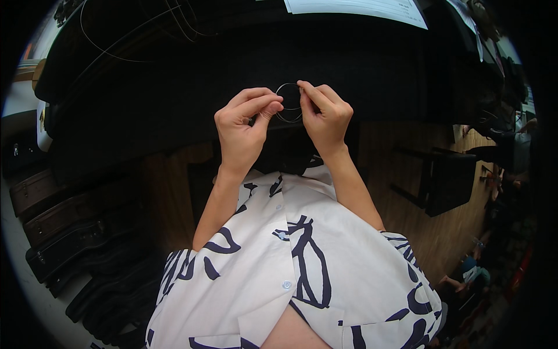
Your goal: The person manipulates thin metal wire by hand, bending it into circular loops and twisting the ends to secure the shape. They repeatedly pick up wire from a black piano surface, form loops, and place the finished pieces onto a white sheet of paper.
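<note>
My left hand (244, 122) pinches the left side of a thin, coiled wire loop (289, 84), thumb and fingertips pressed together. On the loop's right side, my right hand (324, 119) grips it between thumb and bent fingers. The loop hangs in the air between my hands, above the near part of a black table (145, 93). A few thin loose strands (110, 51) lie at the table's back left.
White paper sheets (354, 11) lie at the table's back edge. Several dark instrument cases (58, 250) line the left side on the floor. A black chair (436, 180) stands on the right, with other people (471, 273) farther right on the wooden floor.
</note>
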The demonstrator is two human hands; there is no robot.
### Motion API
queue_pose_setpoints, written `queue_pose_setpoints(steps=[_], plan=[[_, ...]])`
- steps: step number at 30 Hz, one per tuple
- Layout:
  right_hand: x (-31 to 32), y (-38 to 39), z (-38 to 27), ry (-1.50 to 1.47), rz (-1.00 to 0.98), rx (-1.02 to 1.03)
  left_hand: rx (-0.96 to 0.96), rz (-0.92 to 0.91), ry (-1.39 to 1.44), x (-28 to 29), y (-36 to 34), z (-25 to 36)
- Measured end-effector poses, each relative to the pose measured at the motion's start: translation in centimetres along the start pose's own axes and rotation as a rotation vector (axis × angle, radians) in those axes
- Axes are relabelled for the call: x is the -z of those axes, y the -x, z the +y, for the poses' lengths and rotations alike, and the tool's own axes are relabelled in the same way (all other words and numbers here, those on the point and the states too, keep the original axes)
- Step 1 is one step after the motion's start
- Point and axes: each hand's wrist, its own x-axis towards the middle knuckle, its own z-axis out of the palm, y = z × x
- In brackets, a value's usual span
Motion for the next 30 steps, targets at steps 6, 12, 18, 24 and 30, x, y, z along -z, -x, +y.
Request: queue_pose_setpoints(steps=[6,12,18,24,30], plan=[[0.0,0.1,0.1,0.011,0.042,0.008,-0.034,-0.002,-0.042,0.6,0.0,-0.3],[1.0,-0.3,0.8,0.086,0.079,0.004,0.067,-0.041,-0.105,0.8,0.3,0.2],[2.3,-1.5,2.1,0.140,0.130,-0.025,0.245,-0.144,0.037,1.8,0.5,0.0],[3.6,-1.9,1.6,-0.457,0.065,-0.495,0.325,-0.278,0.079,2.8,0.4,0.3],[4.4,-2.1,-0.1,-0.974,-0.086,-0.656,0.313,-0.415,0.092,1.2,0.7,1.1]])
